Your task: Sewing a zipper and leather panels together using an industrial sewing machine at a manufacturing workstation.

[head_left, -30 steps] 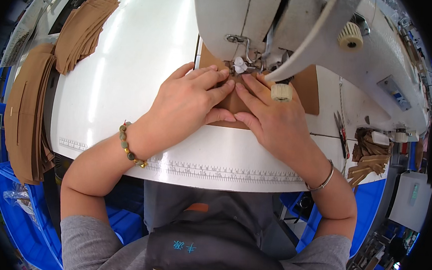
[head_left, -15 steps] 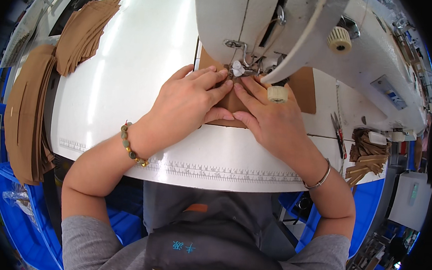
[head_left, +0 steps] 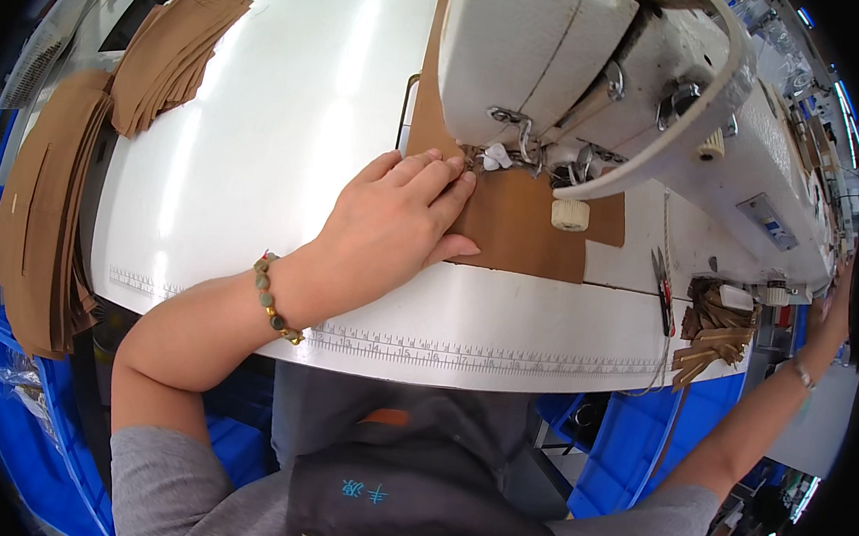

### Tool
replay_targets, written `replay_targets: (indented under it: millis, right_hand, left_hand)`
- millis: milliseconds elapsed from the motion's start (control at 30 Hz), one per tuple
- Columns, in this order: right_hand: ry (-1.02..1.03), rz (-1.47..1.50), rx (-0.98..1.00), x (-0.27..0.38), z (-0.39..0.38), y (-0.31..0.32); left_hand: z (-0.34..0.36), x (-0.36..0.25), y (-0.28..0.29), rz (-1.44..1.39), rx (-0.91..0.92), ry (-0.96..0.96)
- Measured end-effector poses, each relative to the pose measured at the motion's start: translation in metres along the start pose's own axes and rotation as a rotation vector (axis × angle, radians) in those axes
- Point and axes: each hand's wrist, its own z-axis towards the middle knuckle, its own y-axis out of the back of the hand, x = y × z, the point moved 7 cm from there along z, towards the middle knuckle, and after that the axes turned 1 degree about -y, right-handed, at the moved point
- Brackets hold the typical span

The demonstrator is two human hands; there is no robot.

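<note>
White surface (head_left: 245,205): your left hand (head_left: 388,217) rests on brown panel (head_left: 527,230) by machine (head_left: 534,61), unclenched, thumb apart; your right hand (head_left: 833,304), far right, grip cannot be told.

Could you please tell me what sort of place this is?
It is probably a sewing workshop: a white sewing machine stands over a brown piece that the left hand touches, stacked brown pieces lie to the left, and scissors to the right.

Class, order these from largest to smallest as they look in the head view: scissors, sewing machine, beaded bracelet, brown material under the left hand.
1. Sewing machine
2. Brown material under the left hand
3. Scissors and beaded bracelet: too alike to rank
</note>
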Motion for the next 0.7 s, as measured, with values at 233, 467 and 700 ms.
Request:
replay_targets:
  millis: [233,467,700]
  right_hand:
    - [-0.066,-0.21,0.171,-0.199,-0.046,-0.015]
    - [-0.747,0.148,-0.116,-0.241,-0.141,-0.021]
    - [0.177,-0.244,0.118,-0.207,-0.022,-0.012]
  left_hand:
    - [-0.002,-0.001,0.0,0.021,0.022,0.019]
    - [-0.002,0.0,-0.003,0.047,0.032,0.014]
    - [-0.001,0.0,-0.003,0.038,0.048,0.03]
